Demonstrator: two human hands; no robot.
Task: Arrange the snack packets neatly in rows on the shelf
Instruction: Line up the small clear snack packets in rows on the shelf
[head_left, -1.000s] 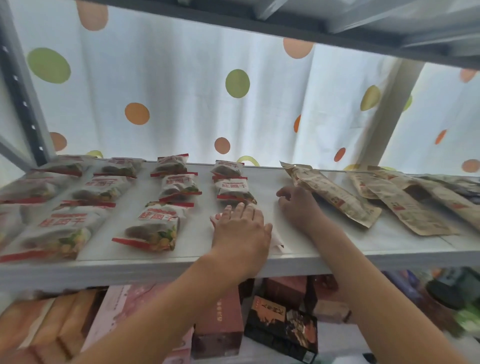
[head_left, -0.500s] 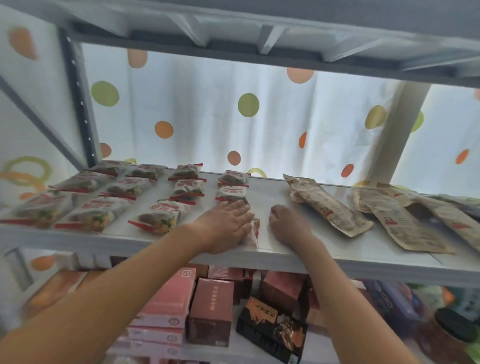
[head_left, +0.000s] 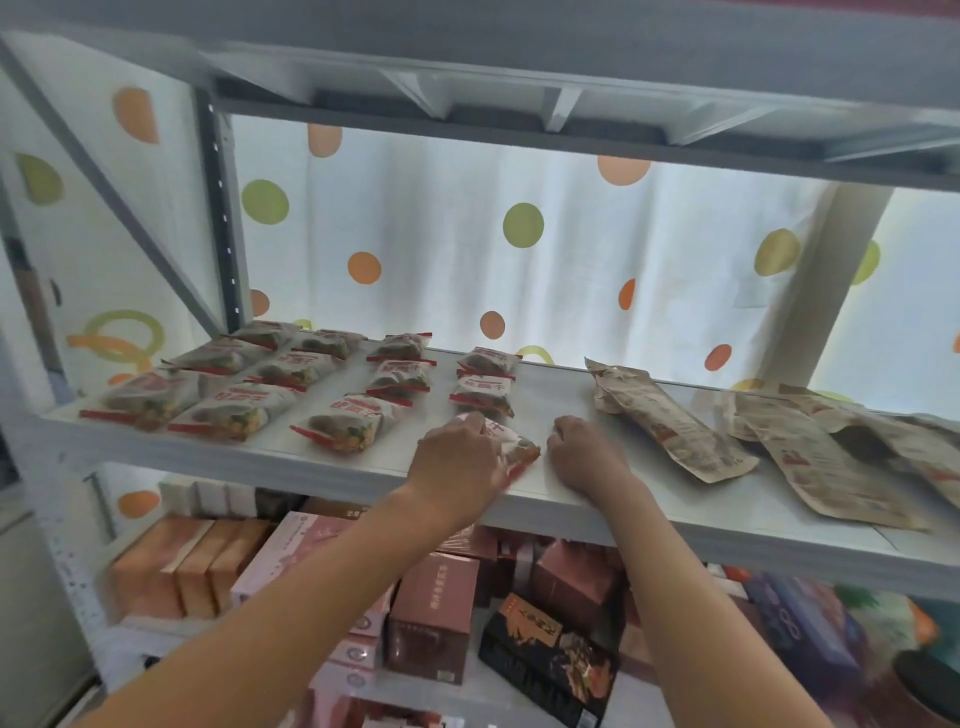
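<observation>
The left hand (head_left: 457, 467), flat a moment ago, now seemingly grips the red-and-white plastic snack packet (head_left: 511, 446) at the grey metal shelf's (head_left: 675, 530) front edge, squaring the fourth column; the right hand (head_left: 584, 452) rests curled, empty.

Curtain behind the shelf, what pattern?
White curtain with orange and green polka dots; head view, the only one.

Backlit white curtain (head_left: 441, 249) with orange and green dots behind grey metal shelving uprights (head_left: 223, 218).

Twelve red-trimmed packets (head_left: 340, 425), three brown pouches (head_left: 670, 422)
</observation>
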